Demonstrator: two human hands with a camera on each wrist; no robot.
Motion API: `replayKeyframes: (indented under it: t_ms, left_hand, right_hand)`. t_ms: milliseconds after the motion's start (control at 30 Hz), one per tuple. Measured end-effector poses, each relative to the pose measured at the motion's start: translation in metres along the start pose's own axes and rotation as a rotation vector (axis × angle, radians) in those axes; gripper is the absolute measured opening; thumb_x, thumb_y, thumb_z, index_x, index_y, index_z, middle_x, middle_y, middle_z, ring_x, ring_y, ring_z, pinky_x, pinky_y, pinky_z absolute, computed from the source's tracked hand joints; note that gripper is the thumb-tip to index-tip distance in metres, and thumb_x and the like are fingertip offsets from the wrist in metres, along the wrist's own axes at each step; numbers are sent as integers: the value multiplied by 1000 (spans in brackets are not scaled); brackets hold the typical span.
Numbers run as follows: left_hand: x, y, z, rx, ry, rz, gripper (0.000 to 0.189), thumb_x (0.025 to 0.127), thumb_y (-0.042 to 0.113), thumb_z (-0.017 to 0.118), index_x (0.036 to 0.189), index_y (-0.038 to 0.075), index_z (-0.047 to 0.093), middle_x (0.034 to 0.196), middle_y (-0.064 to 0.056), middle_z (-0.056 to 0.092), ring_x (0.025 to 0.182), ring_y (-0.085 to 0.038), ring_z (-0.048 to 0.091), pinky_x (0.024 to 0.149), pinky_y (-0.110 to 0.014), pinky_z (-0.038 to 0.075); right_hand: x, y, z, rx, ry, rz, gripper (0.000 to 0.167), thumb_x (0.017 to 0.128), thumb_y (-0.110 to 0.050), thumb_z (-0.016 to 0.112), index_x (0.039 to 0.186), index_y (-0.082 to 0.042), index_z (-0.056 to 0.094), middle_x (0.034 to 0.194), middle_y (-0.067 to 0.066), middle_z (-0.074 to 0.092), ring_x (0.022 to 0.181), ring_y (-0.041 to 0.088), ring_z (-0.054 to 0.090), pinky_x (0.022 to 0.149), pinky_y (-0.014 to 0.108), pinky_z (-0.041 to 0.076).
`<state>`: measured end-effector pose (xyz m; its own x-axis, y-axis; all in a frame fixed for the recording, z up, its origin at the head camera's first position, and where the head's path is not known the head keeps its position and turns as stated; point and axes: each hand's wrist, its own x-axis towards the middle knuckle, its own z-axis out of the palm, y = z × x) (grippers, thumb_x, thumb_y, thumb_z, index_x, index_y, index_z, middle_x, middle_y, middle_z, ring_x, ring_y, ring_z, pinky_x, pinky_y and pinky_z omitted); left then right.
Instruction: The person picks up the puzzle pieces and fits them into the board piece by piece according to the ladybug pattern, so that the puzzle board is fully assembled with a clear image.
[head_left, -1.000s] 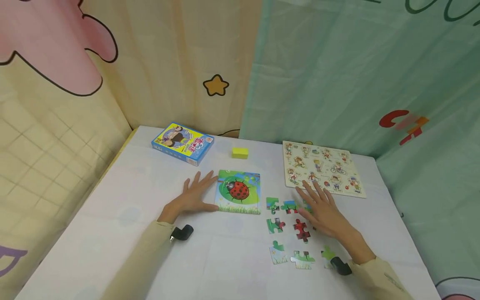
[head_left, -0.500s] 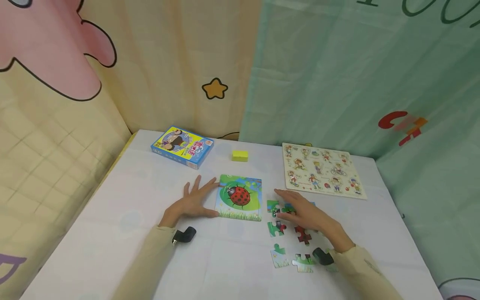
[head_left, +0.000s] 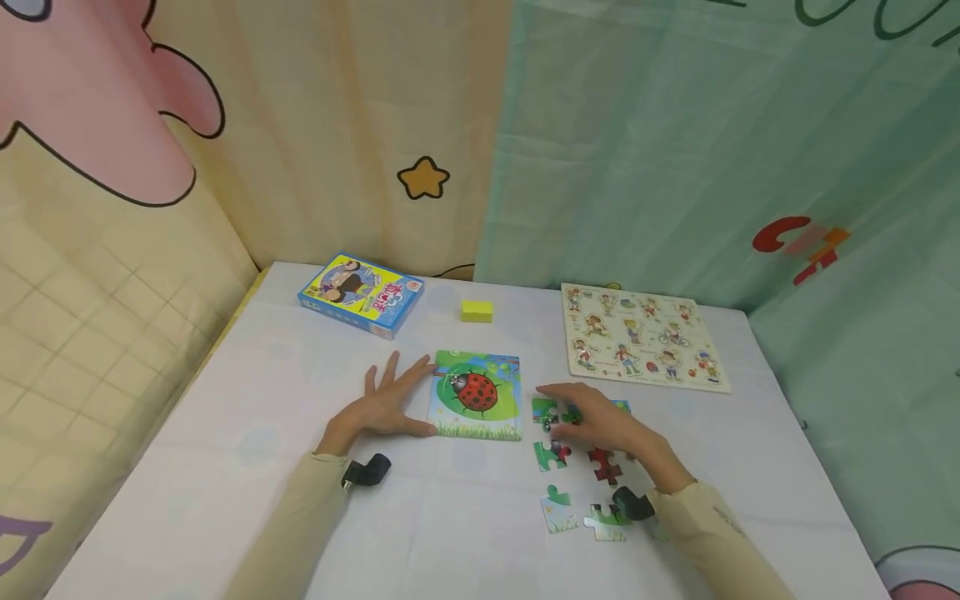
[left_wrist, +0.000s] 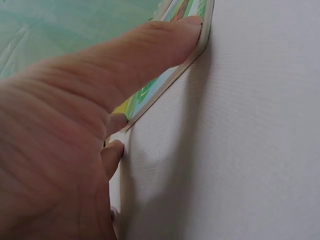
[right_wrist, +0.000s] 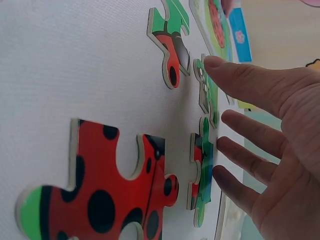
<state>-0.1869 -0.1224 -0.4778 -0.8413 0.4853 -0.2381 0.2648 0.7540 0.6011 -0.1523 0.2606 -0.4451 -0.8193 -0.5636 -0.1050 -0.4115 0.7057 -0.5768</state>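
Observation:
My left hand (head_left: 384, 408) lies at the left side of a square ladybug board (head_left: 475, 393), fingers spread. In the left wrist view, the thumb (left_wrist: 175, 42) rests on the board's corner and other fingertips meet its edge. My right hand (head_left: 600, 417) arches over the top row of loose jigsaw pieces. Its thumb and forefinger stand apart on either side of the top-left jigsaw piece (head_left: 543, 412). Seen from the right wrist, the thumb (right_wrist: 217, 64) is right at that green piece's edge. A ladybug-head piece (right_wrist: 170, 47) and a red spotted piece (right_wrist: 105, 185) lie nearby.
Behind the ladybug board sit a yellow block (head_left: 477, 312) and a blue-and-yellow box (head_left: 362, 294). A wooden board with children figures (head_left: 643, 337) lies at the back right. Closer in are a grass-edged piece (head_left: 558, 512) and another bottom piece (head_left: 606, 523).
My right hand has moved left from beside the wooden figure board to the top-left jigsaw piece, its fingers drawing in. The left hand has stayed at the ladybug board.

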Motion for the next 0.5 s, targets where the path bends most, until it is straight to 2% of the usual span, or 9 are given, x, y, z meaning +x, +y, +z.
replayKeyframes:
  t_ms: [167, 333, 500]
  left_hand:
    - [-1, 1, -3, -8, -4, 2, 106, 77, 47, 83, 160, 21, 23, 170, -7, 8, 151, -45, -21, 114, -70, -17]
    - [-2, 4, -5, -15, -12, 5, 107, 77, 47, 83, 160, 19, 22, 170, -8, 7, 151, -46, -22, 113, -70, -18]
    - [-1, 2, -3, -16, -9, 4, 107, 77, 47, 84, 161, 20, 22, 170, -7, 8, 151, -45, -22, 113, -70, -18]
  right_hand:
    - [4, -2, 0, -24, -2, -29, 61, 90, -20, 76, 144, -4, 52, 144, 17, 55, 133, 38, 50, 109, 57, 41]
    - [5, -4, 2, -28, 3, 5, 56, 91, -16, 74, 142, -5, 54, 142, 16, 56, 131, 35, 51, 109, 56, 41]
    - [6, -4, 6, -83, 17, 53, 53, 91, -20, 74, 140, -9, 57, 140, 10, 59, 131, 31, 52, 109, 52, 43]
